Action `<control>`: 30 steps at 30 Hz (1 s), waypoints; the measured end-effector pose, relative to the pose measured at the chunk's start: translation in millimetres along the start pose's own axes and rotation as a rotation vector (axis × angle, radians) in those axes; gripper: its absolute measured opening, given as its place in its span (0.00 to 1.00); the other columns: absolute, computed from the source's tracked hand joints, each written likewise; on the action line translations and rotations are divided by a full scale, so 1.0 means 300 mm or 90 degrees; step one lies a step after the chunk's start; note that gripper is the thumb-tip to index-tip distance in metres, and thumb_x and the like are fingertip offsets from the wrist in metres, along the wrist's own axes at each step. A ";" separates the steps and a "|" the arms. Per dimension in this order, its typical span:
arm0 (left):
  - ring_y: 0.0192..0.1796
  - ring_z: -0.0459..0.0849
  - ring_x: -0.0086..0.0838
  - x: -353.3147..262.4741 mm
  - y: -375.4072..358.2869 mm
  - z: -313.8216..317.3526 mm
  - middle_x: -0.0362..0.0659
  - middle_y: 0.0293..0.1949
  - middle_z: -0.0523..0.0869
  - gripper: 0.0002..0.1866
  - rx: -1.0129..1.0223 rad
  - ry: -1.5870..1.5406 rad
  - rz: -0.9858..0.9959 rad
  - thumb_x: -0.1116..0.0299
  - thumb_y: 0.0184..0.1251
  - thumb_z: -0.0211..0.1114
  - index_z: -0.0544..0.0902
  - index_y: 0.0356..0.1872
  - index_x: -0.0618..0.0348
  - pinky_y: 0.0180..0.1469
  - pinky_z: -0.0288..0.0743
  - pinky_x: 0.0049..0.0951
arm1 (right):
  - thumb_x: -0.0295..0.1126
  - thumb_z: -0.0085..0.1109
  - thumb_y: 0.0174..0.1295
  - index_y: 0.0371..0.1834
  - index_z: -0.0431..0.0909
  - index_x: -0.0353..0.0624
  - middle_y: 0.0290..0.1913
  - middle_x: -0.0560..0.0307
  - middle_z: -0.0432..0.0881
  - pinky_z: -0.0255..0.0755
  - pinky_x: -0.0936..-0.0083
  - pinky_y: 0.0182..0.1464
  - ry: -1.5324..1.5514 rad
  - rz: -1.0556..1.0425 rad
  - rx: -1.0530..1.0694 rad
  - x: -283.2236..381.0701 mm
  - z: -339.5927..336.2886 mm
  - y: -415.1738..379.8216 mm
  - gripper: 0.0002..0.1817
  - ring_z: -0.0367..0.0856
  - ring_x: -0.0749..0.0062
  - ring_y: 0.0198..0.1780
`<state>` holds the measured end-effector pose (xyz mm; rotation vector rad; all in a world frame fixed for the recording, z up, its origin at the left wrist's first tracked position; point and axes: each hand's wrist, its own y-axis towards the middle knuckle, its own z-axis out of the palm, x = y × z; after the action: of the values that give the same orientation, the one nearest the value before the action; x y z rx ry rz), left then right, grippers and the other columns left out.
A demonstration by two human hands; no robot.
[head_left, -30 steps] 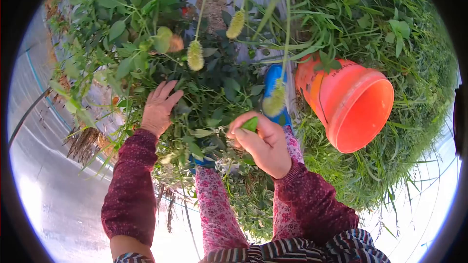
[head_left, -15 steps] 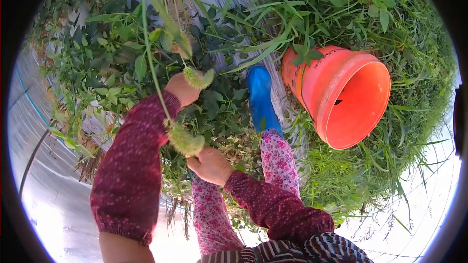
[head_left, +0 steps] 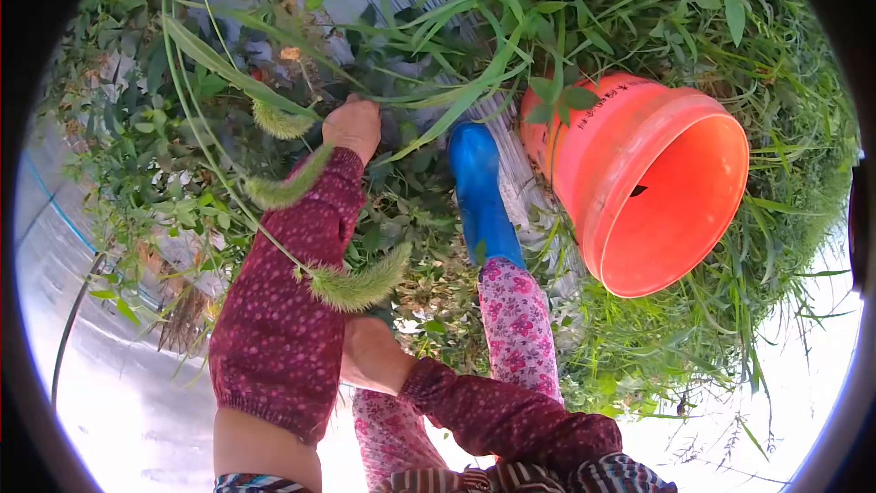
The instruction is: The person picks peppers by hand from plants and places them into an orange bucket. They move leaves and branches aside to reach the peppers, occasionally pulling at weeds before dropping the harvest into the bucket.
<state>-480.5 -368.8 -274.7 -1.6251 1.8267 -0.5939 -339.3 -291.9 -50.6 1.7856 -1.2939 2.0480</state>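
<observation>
My left hand (head_left: 353, 128) reaches forward into the low green plants (head_left: 182, 128), beside the pale plastic ground sheet; its fingers are bent down and what they touch is hidden. Nearer my body, my right hand (head_left: 372, 353) is beside my left sleeve (head_left: 283, 310), which hides its fingers. A fuzzy green seed head (head_left: 365, 281) hangs in front of that sleeve, and two more hang farther forward on long stems. To the right of my blue boot (head_left: 479, 187), an orange bucket (head_left: 602, 155) lies tipped, its opening facing me.
Long grass blades (head_left: 474, 82) arch over the front of the boot. Dense grass (head_left: 785, 173) surrounds the bucket on the right. At the left are a silvery sheet (head_left: 109, 365) and a dark thin hose (head_left: 68, 338). My floral trouser leg (head_left: 517, 319) shows below the boot.
My left hand has moved forward and slightly right. My right hand has shifted back and left, its fingers now behind the left sleeve. The seed heads have shifted in view.
</observation>
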 end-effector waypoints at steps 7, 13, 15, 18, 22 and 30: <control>0.38 0.82 0.36 0.189 -0.253 -0.155 0.44 0.37 0.82 0.06 -0.243 -0.416 0.048 0.72 0.62 0.61 0.81 0.38 0.57 0.44 0.75 0.29 | 0.33 0.50 0.59 0.47 0.74 0.38 0.29 0.52 0.78 0.72 0.66 0.28 0.114 0.183 0.186 0.028 -0.042 0.042 0.15 0.75 0.68 0.23; 0.41 0.84 0.31 0.412 -0.462 -0.117 0.42 0.41 0.85 0.10 -0.156 -1.013 -0.002 0.75 0.61 0.65 0.81 0.44 0.61 0.45 0.79 0.31 | 0.36 0.52 0.65 0.42 0.75 0.44 0.28 0.62 0.78 0.69 0.82 0.27 0.392 0.309 0.187 -0.004 -0.093 0.068 0.09 0.73 0.81 0.22; 0.47 0.83 0.33 0.502 -0.487 -0.040 0.42 0.44 0.82 0.11 -0.023 -1.588 -0.131 0.75 0.60 0.66 0.79 0.43 0.58 0.52 0.80 0.27 | 0.35 0.54 0.64 0.41 0.76 0.47 0.26 0.65 0.77 0.70 0.86 0.28 0.554 0.334 0.153 -0.010 -0.137 0.069 0.07 0.76 0.83 0.26; 0.51 0.81 0.34 0.464 -0.565 -0.032 0.45 0.46 0.81 0.12 -0.127 -1.175 0.036 0.73 0.63 0.63 0.77 0.47 0.60 0.56 0.79 0.31 | 0.31 0.53 0.65 0.45 0.76 0.46 0.31 0.64 0.77 0.73 0.84 0.31 0.720 0.280 0.087 -0.024 -0.260 0.066 0.08 0.77 0.81 0.32; 0.55 0.79 0.35 0.470 -0.608 -0.019 0.47 0.52 0.79 0.14 -0.008 -1.341 -0.060 0.73 0.66 0.58 0.75 0.51 0.60 0.59 0.75 0.31 | 0.26 0.54 0.61 0.46 0.77 0.46 0.36 0.66 0.78 0.70 0.85 0.31 0.518 0.279 -0.058 -0.085 -0.328 0.150 0.10 0.74 0.85 0.34; 0.57 0.78 0.26 0.384 -0.681 0.006 0.41 0.55 0.79 0.20 -0.126 -1.267 0.077 0.89 0.63 0.50 0.75 0.55 0.59 0.61 0.70 0.27 | 0.47 0.61 0.55 0.32 0.82 0.39 0.19 0.55 0.77 0.69 0.71 0.32 0.192 0.199 -0.106 -0.193 -0.226 0.566 0.20 0.76 0.69 0.26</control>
<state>-340.4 -511.8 -152.4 -1.1329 0.3666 1.0372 -474.5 -328.7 -181.4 1.2103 -1.6687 2.1749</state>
